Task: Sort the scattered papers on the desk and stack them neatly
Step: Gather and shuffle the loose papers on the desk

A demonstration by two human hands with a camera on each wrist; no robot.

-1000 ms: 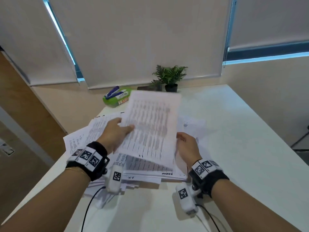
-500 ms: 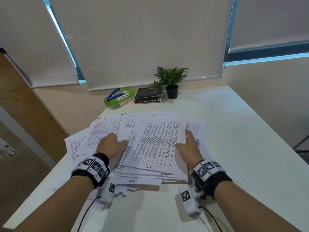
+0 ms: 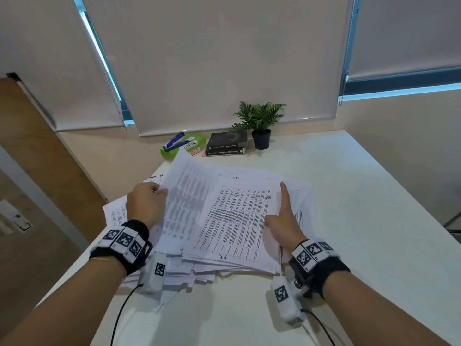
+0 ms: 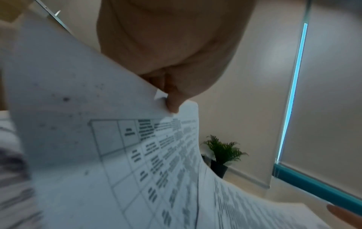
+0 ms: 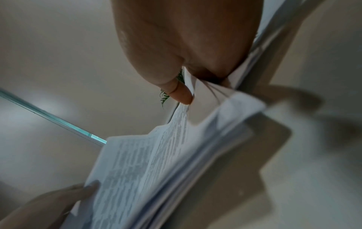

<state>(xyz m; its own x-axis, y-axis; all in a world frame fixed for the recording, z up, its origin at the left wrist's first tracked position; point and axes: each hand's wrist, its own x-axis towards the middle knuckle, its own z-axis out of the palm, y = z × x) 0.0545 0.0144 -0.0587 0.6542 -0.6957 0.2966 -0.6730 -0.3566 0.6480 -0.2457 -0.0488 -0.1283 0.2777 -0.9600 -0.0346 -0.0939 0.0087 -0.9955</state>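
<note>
A loose pile of printed papers [image 3: 234, 221] lies spread on the white desk [image 3: 361, 221]. My left hand [image 3: 146, 206] pinches the left edge of one table-printed sheet [image 3: 184, 196] and holds it raised and curved above the pile; the left wrist view shows the thumb [image 4: 172, 102] on that sheet [image 4: 117, 155]. My right hand [image 3: 284, 221] grips the right edge of the upper stack, one digit straight on top. In the right wrist view, the thumb [image 5: 182, 93] presses on the stack [image 5: 156, 170] and the other fingers are hidden behind it.
A blue stapler [image 3: 173, 142] sits on a green pack [image 3: 189, 146] at the desk's back edge, beside two dark books [image 3: 227, 143] and a small potted plant [image 3: 260, 126]. More sheets [image 3: 117, 213] overhang the left desk edge. Wrist cables trail toward me.
Both hands lay flat on the pile half a second ago. Now the left hand has lifted a sheet by its left edge, and the right hand has slid to the stack's right edge.
</note>
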